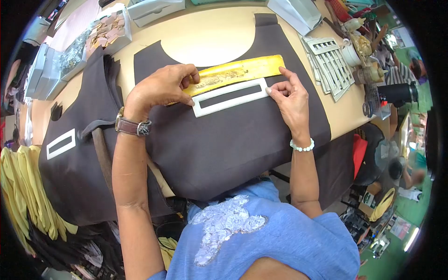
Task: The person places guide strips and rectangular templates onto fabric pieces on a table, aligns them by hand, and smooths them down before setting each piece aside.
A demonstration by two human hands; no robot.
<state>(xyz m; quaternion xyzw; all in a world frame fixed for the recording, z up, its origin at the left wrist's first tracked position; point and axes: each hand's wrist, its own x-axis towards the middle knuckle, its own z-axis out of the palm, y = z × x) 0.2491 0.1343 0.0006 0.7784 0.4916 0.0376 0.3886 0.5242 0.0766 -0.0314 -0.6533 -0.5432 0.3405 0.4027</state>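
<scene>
A white rectangular frame [232,105] with a long slot lies on a dark brown sheet [224,149] with a curved cut-out at its far edge. Against the frame's far side rests a worn yellow strip [261,67]. My left hand [163,87] is closed at the left ends of both, its thumb at the frame's corner and its fingers on the strip. At the other end, my right hand [290,99] has its thumb on the frame's right edge and its index fingertip at the strip's end. The slot shows the brown sheet beneath.
More brown sheets [88,102] are stacked at left, bearing another white frame [61,151] and a hammer [101,151]. Slatted white pieces [326,60] lie at right near bottles and jars. A box of small tan pieces [112,30] stands at back left. Yellow cloths [28,186] hang at left.
</scene>
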